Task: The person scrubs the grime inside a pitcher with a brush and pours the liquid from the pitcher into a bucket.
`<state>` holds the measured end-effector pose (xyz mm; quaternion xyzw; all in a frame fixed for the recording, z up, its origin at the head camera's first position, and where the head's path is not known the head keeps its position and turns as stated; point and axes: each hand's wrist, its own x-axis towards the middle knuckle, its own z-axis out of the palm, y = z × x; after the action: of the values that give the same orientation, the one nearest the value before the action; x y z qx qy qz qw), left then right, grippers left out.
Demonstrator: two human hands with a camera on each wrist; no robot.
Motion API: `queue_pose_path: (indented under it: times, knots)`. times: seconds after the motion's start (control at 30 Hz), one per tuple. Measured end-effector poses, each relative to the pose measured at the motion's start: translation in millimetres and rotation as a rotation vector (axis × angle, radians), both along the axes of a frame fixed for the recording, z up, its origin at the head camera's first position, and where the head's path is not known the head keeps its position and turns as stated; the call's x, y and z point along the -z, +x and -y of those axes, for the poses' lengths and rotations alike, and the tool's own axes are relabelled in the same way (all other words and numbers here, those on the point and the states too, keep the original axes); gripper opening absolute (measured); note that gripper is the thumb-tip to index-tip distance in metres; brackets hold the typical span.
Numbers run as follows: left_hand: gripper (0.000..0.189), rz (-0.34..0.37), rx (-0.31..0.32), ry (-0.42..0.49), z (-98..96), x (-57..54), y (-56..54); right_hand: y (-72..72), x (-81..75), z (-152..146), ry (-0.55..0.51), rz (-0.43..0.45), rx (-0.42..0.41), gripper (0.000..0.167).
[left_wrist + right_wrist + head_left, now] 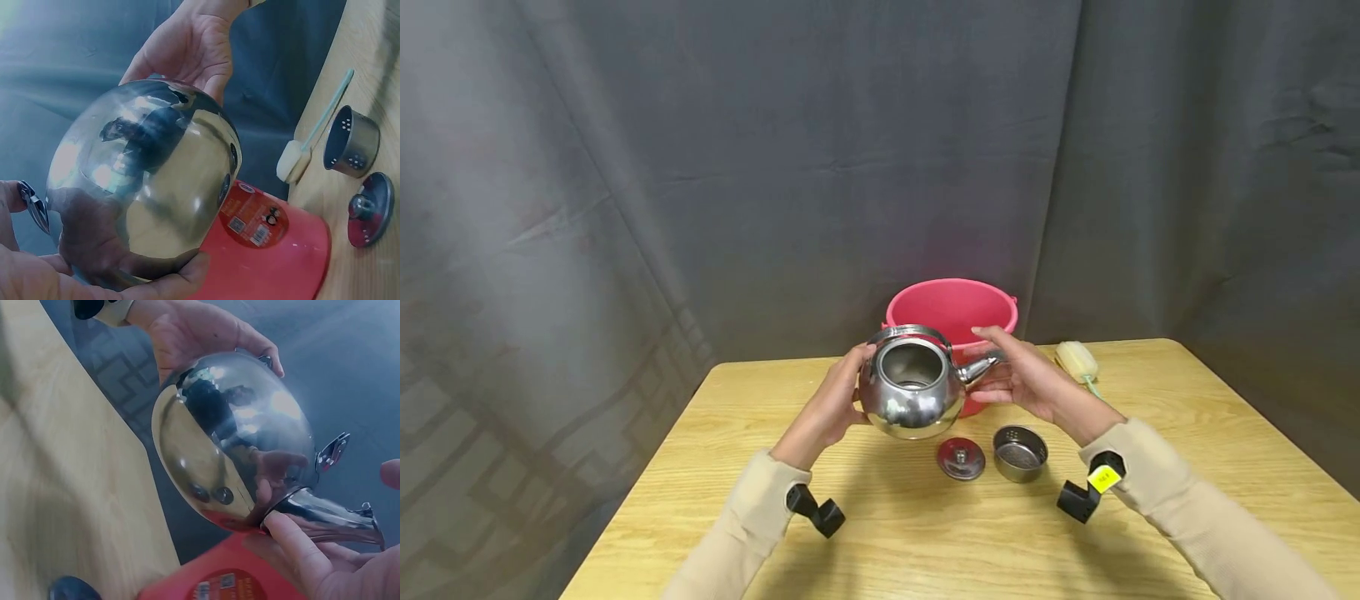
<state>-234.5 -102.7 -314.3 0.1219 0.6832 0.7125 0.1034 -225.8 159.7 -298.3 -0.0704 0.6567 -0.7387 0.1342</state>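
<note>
A shiny steel kettle [917, 410] is held up above the wooden table, its round lidless mouth tilted toward the head camera. The left hand [835, 400] grips the kettle's body from the left, thumb near the handle. At the spout, the right hand [1030, 379] touches the base with extended fingers, while its thumb stands apart, as the right wrist view shows. Below the kettle lie a round metal lid [961, 459] with a knob and a perforated steel strainer cup [1020, 457]. Both wrist views show the kettle's smooth reflective underside.
A pink bucket [951, 293] stands behind the kettle at the table's back edge. Right of it lies a pale sponge brush [1077, 362] with a thin green handle. Grey curtains [820, 167] hang behind the wooden table [700, 475].
</note>
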Motion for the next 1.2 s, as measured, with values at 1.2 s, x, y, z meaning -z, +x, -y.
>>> queue_pose_path:
  times: [1.2]
  knots:
    - [0.04, -0.079, 0.009, -0.016, -41.9, -58.2, -52.6, -44.2, -66.2, -24.3, 0.317, -0.058, 0.048, 0.068]
